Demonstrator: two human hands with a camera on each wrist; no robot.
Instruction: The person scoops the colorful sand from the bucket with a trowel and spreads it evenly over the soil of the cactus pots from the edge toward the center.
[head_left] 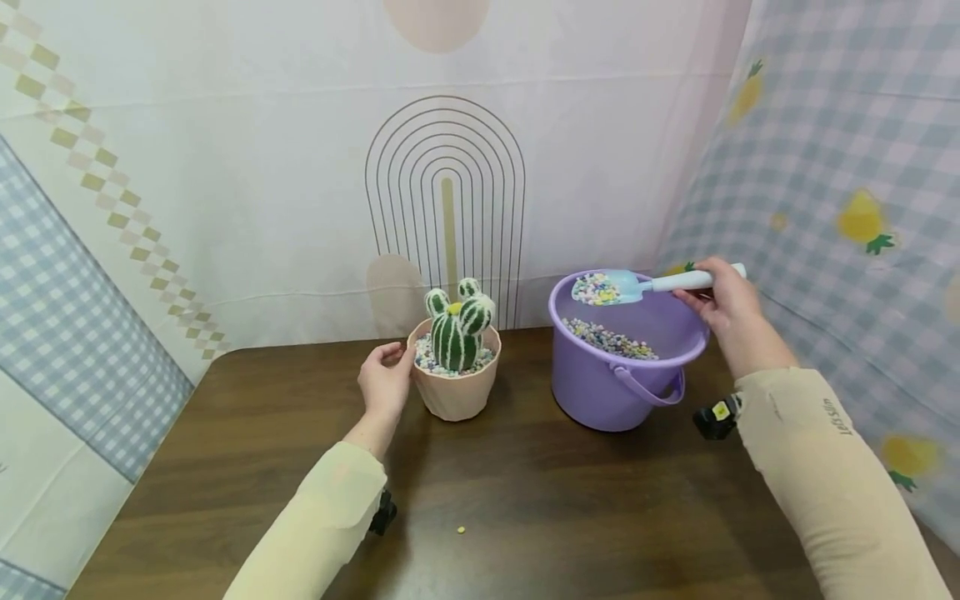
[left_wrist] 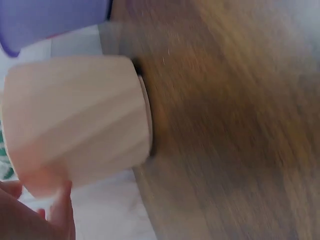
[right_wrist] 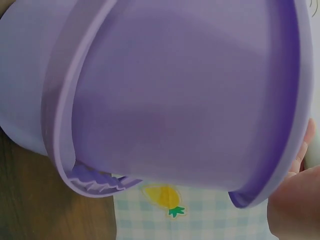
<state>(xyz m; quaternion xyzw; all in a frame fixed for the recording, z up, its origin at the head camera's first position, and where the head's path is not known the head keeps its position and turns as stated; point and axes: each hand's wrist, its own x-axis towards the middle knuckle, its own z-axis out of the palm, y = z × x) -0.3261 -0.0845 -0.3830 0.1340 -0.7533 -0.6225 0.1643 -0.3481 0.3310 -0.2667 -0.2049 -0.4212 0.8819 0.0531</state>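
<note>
In the head view, my right hand [head_left: 729, 302] grips the white handle of a light-blue hand trowel [head_left: 630, 287]. Small pastel pebbles [head_left: 596, 289] fill its scoop, which is over the opening of a purple bucket [head_left: 600, 387]. More of these pebbles lie inside the bucket. At the left side of a pale peach flower pot [head_left: 455, 396], my left hand [head_left: 386, 382] holds the rim with thumb and fingers. A knitted green-and-white cactus [head_left: 456, 337] with a yellow flower stands upright in the pot, pebbles around its base. The right wrist view shows mostly the bucket wall [right_wrist: 175, 100].
Pot and bucket stand side by side on a dark wooden table [head_left: 525, 500], near its back edge. The bucket's handle [head_left: 648, 390] hangs down in front. One small yellow pebble [head_left: 461, 530] lies on the table nearer to me. Patterned cloths [head_left: 300, 208] hang behind and at the sides.
</note>
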